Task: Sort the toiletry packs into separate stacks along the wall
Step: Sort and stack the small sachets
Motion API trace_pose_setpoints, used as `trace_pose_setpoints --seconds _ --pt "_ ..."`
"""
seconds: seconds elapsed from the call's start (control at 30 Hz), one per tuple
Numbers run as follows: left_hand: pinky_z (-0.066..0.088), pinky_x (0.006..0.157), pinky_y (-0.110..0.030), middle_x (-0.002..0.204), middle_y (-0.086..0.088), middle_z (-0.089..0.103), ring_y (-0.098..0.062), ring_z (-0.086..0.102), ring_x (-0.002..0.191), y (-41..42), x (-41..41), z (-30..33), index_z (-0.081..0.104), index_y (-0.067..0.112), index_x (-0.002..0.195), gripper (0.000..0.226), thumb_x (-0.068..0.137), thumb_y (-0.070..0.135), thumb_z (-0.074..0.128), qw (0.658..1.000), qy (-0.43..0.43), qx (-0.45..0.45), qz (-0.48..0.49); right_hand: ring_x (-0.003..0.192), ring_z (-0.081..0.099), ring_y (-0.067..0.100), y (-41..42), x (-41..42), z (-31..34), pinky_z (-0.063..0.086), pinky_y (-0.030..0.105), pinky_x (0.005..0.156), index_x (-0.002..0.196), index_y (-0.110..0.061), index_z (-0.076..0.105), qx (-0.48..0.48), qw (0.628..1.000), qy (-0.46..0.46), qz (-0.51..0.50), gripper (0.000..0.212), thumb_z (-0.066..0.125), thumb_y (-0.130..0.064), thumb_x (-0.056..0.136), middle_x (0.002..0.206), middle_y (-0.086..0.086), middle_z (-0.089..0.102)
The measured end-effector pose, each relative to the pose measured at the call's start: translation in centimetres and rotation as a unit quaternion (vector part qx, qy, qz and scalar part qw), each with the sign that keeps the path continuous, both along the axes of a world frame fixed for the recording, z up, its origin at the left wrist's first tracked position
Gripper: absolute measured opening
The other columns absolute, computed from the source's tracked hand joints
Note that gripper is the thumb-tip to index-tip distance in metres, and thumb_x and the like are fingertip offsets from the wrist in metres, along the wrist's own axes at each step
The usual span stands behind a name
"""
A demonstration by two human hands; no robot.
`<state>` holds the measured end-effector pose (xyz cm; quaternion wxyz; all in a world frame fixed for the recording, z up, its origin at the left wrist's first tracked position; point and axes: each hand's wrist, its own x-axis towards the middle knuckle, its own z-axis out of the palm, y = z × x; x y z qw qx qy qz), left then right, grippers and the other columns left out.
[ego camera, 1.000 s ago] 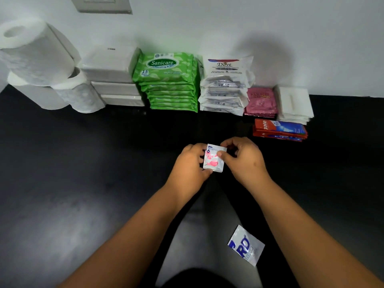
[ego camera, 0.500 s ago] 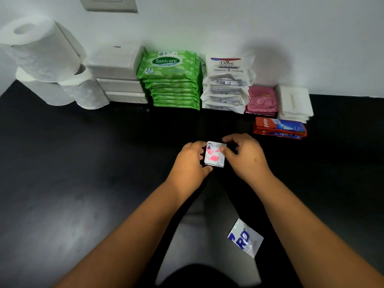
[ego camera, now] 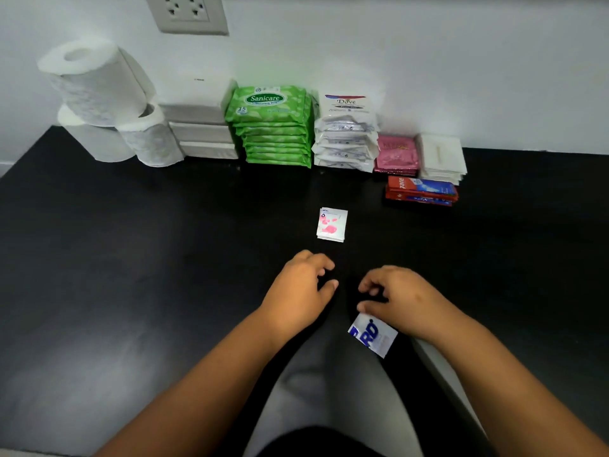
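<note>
The pink sachet lies alone at 12 o'clock from both hands. The left hand is loose and empty; the right hand touches one blue sachet. Three rolls at 10 o'clock.

Pink sachet on counter; right hand touching blue sachet.

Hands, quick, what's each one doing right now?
Left hand: open, fingers loosely curled, holding nothing.
Right hand: thumb touching the blue-lettered sachet; grip cannot be told.

Pink-printed sachet stack lies flat; blue-lettered sachet lies tilted nearer, apart.
</note>
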<state>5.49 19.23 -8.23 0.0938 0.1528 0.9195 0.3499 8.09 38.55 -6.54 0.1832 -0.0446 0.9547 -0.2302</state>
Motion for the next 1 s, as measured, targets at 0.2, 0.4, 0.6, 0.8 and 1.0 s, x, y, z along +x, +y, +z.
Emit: trace_pose_setpoints --seconds 0.2,0.4,0.6,0.8,1.0 --pt "0.047 0.08 -0.019 0.103 0.011 0.05 -0.001 0.05 0.087 0.3 1.4 0.1 0.06 0.028 0.117 0.029 0.088 0.03 0.065 0.999 -0.02 -0.026 -0.015 0.088 0.053 0.005 0.3 2.4 0.4 0.045 0.02 0.075 0.118 -0.029 0.059 0.02 0.999 -0.035 0.008 0.05 0.079 -0.038 0.073 0.102 -0.009 0.052" --pt "0.045 0.078 -0.016 0.103 0.013 0.05 -0.001 0.053 0.084 0.6 2.3 0.1 0.062 0.029 0.114 0.024 0.09 0.027 0.063 0.998 -0.041 -0.02 -0.032 0.077 0.053 0.006 -0.1 3.1 -0.1 0.037 0.019 0.06 0.113 -0.026 0.058 0.029 0.999 -0.031 -0.006 0.043 0.078 -0.032 0.075 0.089 -0.009 0.052" --pt "0.042 0.07 -0.009 0.099 0.011 0.054 -0.002 0.056 0.079 1.0 2.6 0.3 0.064 0.025 0.11 0.02 0.091 0.025 0.063 0.997 -0.072 -0.006 -0.038 0.076 0.052 0.008 -0.1 3.1 -0.6 0.033 0.016 0.055 0.114 -0.025 0.055 0.008 0.999 -0.024 -0.034 0.048 0.079 -0.033 0.073 0.093 -0.004 0.054" --pt "0.038 0.067 -0.006 0.102 0.01 0.053 -0.001 0.055 0.078 1.0 2.3 0.2 0.061 0.026 0.115 0.027 0.089 0.024 0.064 0.995 -0.091 0.005 -0.032 0.066 0.058 0.009 -0.3 2.4 -1.0 0.044 0.023 0.059 0.092 -0.024 0.055 -0.081 0.991 -0.021 -0.103 0.034 0.082 -0.026 0.071 0.08 -0.001 0.063" --pt "0.042 0.066 -0.007 0.1 0.006 0.057 -0.004 0.058 0.077 1.1 1.1 0.5 0.05 0.027 0.123 0.039 0.088 0.022 0.066 0.989 -0.122 0.08 0.01 0.065 0.061 0.013 -0.6 0.4 -0.8 0.049 0.029 0.063 0.088 -0.024 0.057 -0.215 0.956 0.017 -0.198 0.023 0.077 -0.019 0.078 0.077 0.009 0.067"
